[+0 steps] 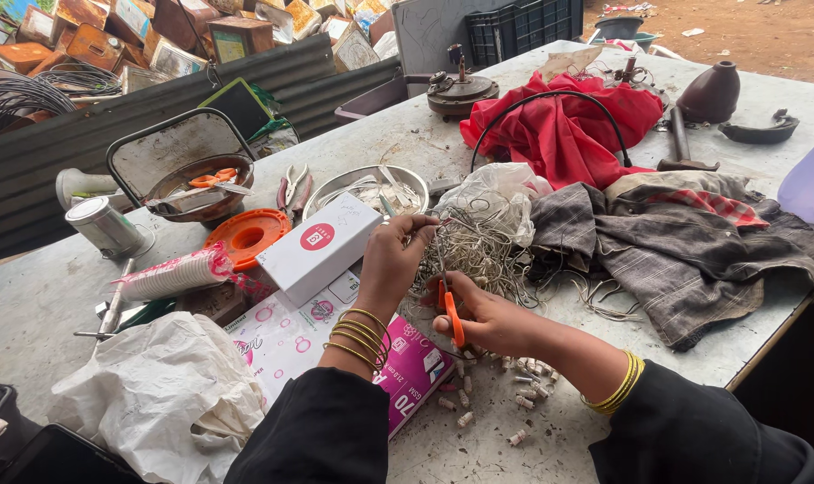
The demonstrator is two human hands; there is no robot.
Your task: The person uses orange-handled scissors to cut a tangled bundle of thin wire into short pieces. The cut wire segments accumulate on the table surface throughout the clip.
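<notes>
My left hand (394, 260) pinches strands from a tangled pile of thin pale wire (479, 246) in the middle of the table. My right hand (488, 318) grips orange-handled scissors (452, 309), blades pointing up into the same strands just right of the left fingers. Both wrists wear gold bangles. Several small cut whitish pieces (515, 390) lie scattered on the table below my right hand. A crumpled clear plastic bag (497, 193) sits on top of the wire pile.
A white box with a red round mark (322, 246), pink printed packets (407, 376), white crumpled bag (156, 394), stack of paper cups (169, 273), orange reel (246, 235), steel bowl (362, 184), grey checked cloth (685, 246), red cloth (568, 125), hammer (680, 148).
</notes>
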